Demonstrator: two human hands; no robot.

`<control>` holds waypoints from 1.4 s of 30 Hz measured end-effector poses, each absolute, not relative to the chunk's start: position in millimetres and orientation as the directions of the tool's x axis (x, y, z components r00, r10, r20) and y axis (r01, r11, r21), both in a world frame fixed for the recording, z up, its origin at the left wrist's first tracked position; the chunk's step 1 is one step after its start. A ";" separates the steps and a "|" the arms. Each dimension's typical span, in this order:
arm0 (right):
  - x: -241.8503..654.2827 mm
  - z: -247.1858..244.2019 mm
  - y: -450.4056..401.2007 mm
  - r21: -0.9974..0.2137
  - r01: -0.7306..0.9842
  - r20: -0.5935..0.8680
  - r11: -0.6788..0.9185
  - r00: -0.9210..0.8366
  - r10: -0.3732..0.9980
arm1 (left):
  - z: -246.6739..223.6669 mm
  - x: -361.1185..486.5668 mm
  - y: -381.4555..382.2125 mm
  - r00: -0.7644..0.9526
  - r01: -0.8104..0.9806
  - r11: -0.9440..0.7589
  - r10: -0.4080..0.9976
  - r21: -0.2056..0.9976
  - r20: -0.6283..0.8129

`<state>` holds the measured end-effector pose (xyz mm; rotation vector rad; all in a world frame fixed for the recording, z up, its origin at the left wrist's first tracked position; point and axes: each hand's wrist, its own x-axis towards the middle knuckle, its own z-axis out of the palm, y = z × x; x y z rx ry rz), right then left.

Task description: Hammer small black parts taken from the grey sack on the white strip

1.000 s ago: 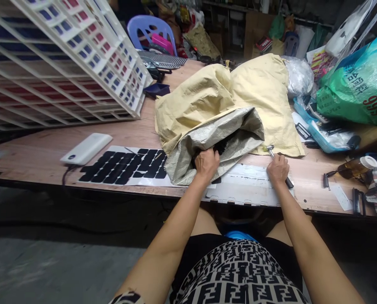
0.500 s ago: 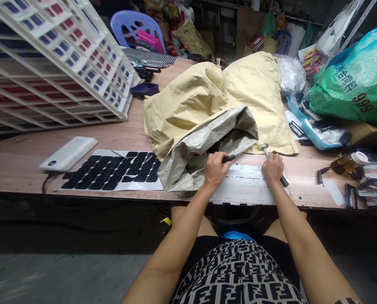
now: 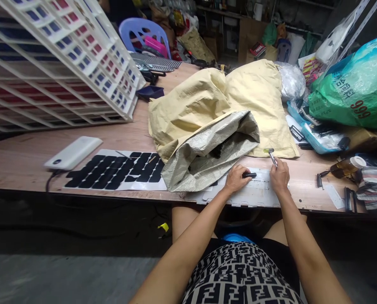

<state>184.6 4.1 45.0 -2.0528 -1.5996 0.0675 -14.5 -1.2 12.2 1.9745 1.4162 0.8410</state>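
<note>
We see the left hand (image 3: 237, 178) closed, pinching a small black bar (image 3: 249, 175) between thumb and fingers; the bar lies nearly level, its free end pointing toward the right hand (image 3: 280, 174). We find the right hand wrapped around the handle of a small hammer (image 3: 272, 158), whose head rises beyond the fist, close to the near edge of the yellow fabric. The black bar is held low over a white board (image 3: 253, 194) at the table's near edge; whether it touches the board we cannot tell.

Compared with one second ago, when the left hand was inside the grey-lined mouth of the yellow sack (image 3: 188, 105), we note that it has come out and moved rightward, nearer the right hand. Half a second ago it was at the rim of that mouth. The right hand stays beside the board, but the dark end of the handle, then visible below the fist, no longer shows. The sack's mouth stays open, with dark contents within. To its left, we observe rows of black strips (image 3: 107, 171) on a white sheet, unchanged, and the white power bank (image 3: 74, 153).
</note>
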 end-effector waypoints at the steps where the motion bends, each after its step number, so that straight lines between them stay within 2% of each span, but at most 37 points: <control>1: 186.4 48.3 -6.8 -0.503 0.857 0.277 -0.116 0.287 0.917 | 12.6 -14.5 -1.5 0.247 0.599 -0.283 0.955 0.749 0.163; 4: 187.1 54.0 -43.7 -0.666 0.746 0.248 0.010 0.208 0.946 | 12.6 -13.6 -1.1 0.240 0.598 -0.255 0.961 0.760 0.134; 8: 177.4 52.7 -80.7 -0.728 0.683 0.216 0.067 0.135 0.967 | 13.0 -11.6 1.9 0.217 0.604 -0.192 0.973 0.773 0.072; 13: 166.0 55.5 -90.3 -0.711 0.692 0.264 0.127 0.094 0.960 | 14.6 -9.6 5.0 0.195 0.592 -0.131 0.981 0.795 0.017; 20: 162.7 67.1 -88.4 -0.684 0.714 0.331 0.147 0.124 0.935 | 10.9 -10.2 4.7 0.207 0.586 -0.181 0.976 0.790 0.070; 29: 161.4 49.8 -92.6 -0.650 0.748 0.292 0.133 0.085 0.953 | 11.4 -8.2 5.7 0.184 0.586 -0.146 0.982 0.797 0.044; 34: 152.1 59.0 -93.4 -0.646 0.734 0.344 0.207 0.039 0.938 | 10.6 -8.6 5.1 0.186 0.590 -0.154 0.981 0.793 0.052; 38: 150.3 46.8 -92.3 -0.643 0.732 0.307 0.225 -0.022 0.951 | 10.9 -8.0 5.8 0.182 0.613 -0.152 0.982 0.776 0.049; 42: 160.2 41.4 -68.5 -0.599 0.774 0.344 0.206 0.017 0.939 | 11.3 -7.8 7.0 0.200 0.610 -0.176 0.978 0.773 0.065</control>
